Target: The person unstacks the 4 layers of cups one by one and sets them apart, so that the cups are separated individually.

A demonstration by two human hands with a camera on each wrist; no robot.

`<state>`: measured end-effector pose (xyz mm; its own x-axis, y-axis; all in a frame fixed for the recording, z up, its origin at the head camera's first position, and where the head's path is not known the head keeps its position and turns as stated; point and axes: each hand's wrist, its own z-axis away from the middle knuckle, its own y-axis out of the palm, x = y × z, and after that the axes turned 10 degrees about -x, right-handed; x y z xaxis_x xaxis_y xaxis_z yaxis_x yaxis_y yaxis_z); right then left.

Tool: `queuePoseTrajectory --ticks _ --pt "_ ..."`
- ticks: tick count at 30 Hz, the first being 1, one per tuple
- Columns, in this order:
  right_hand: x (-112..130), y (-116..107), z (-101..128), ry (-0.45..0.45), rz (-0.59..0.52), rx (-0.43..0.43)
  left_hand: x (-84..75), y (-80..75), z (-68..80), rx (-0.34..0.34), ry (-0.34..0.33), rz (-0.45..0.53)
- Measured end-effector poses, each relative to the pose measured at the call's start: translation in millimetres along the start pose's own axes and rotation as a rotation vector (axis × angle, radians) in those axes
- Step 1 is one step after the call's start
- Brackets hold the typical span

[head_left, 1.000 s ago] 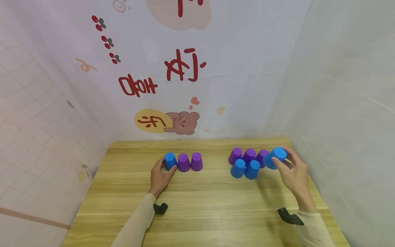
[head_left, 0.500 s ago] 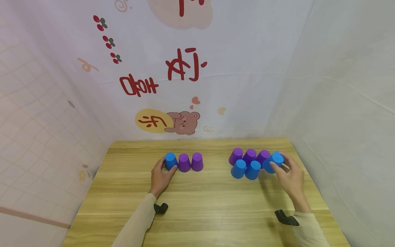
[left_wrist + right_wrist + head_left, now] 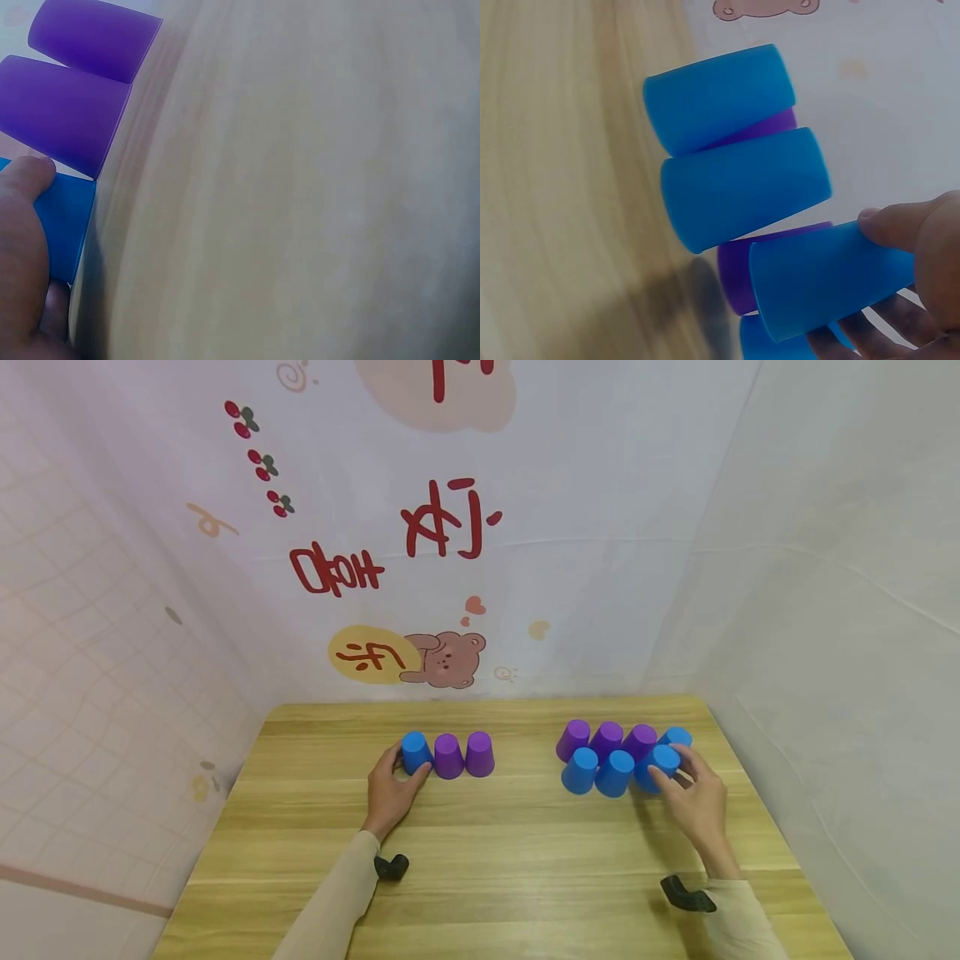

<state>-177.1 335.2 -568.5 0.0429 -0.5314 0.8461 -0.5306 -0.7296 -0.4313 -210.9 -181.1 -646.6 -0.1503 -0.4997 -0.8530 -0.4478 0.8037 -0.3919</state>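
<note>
A person sits at a wooden table (image 3: 487,852) with little cups turned upside down on it. The left hand (image 3: 390,793) wraps its thumb and fingers around a blue cup (image 3: 415,752) at the left end of a short row. Next to that cup stand two purple cups (image 3: 463,755), side by side, and the first one touches the blue cup. In the left wrist view the thumb (image 3: 26,176) lies flat on the blue side.

Over on the right, the right hand (image 3: 693,802) grips another blue cup (image 3: 658,765) with curled fingers. This cup sits at the right end of a front row, just beside two more blue cups (image 3: 597,771). Behind them is a row of three purple cups (image 3: 607,739). One more blue cup (image 3: 677,737) peeks out at the back right. In the right wrist view the thumb (image 3: 900,225) presses on the held cup.
</note>
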Motion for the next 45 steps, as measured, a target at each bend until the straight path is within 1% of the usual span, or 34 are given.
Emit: queuePoseTrajectory --ticks 8,16,26,34,45 --pt "-8 5 3 -0.005 0.036 0.006 1.3 1.2 0.3 -0.005 0.0 -0.001" --pt "-17 8 3 0.003 0.071 0.03 2.4 2.4 -0.5 -0.011 0.008 0.001" --pt "-23 11 2 0.004 0.062 0.05 2.4 2.7 -0.4 -0.008 0.003 0.002" --pt "-21 11 1 -0.005 0.057 0.057 2.3 3.2 -1.0 -0.012 0.009 0.001" --pt "-24 11 -1 0.0 0.034 0.064 0.7 3.8 -2.1 -0.008 -0.002 0.0"
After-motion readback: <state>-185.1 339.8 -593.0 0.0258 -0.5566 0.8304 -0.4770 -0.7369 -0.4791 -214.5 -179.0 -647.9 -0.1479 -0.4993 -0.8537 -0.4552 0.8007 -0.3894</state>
